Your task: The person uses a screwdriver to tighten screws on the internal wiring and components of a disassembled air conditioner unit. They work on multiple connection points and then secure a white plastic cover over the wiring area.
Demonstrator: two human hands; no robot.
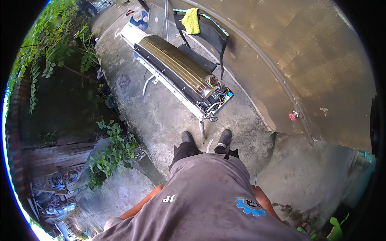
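Standing on a bare concrete path [161,114], the person has a stripped air conditioner [171,64] stretched out just beyond their toes. It runs slantwise, with its near end a little ahead of the shoes [187,137] and its far end up and to the left. The gold fins [173,56] lie exposed along its length, and a white section [132,34] covers the far end. At the near end I can see a tangle of coloured wires [217,96], and a grey hose [202,128] hanging down toward the gap between the feet. A bent white tube [146,86] pokes out on the left side.

Both arms drop beside the grey shirt [213,197] — the left arm [142,204] and the right arm [265,199] slip behind the cloth, so the hands are hidden. I cannot tell how far open they are or whether they grip anything, though a thin metal rod [256,180] sticks up right where the right arm disappears.

Along the right side of the unit stands a black chair [209,36] with a yellow cloth [190,21] over its back. A blue fan blade [139,21] lies past the far end. On the right, a red tap handle [292,117] juts from a pipe [277,72] along the wall [321,52]; leafy plants [112,150] edge the path on the left.
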